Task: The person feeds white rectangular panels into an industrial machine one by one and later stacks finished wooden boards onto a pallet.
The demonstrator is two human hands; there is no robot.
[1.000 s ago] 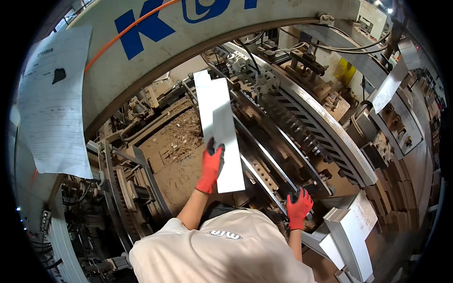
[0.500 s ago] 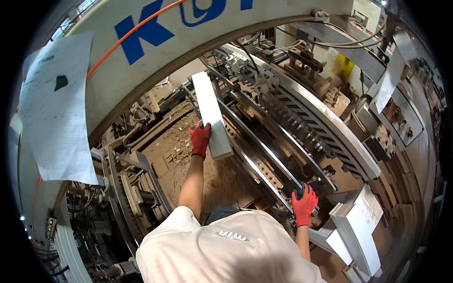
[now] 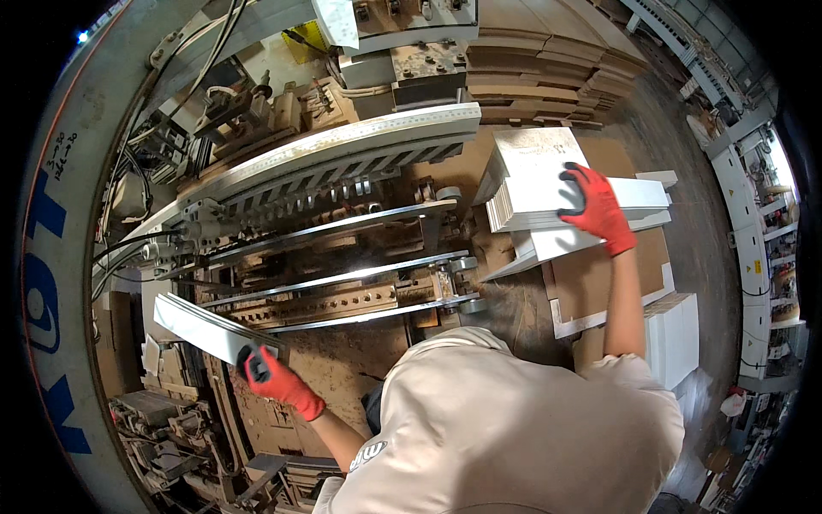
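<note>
My left hand [image 3: 281,387], in a red glove with dark fingertips, grips the near end of a narrow bundle of white boards [image 3: 199,329]. The bundle lies slanted at the left ends of the machine's metal rails [image 3: 360,274], and its top edge shows several thin layers. My right hand [image 3: 599,210], gloved the same way, reaches over a stack of white boards [image 3: 539,154] on the right. Its thumb and fingers are spread apart at the stack's front part, and nothing shows between them. Whether the fingertips touch the boards I cannot tell.
A long pale machine beam [image 3: 342,144] with a row of drill-like heads runs behind the rails. Brown panels [image 3: 548,51] are piled at the back. More white boards [image 3: 672,338] stand at the right beside a brown sheet [image 3: 612,291]. Dust covers the machine bed [image 3: 342,377].
My view has turned to the right. My right hand has left the rail end and now reaches over the white stack. My left hand is still on the white boards.
</note>
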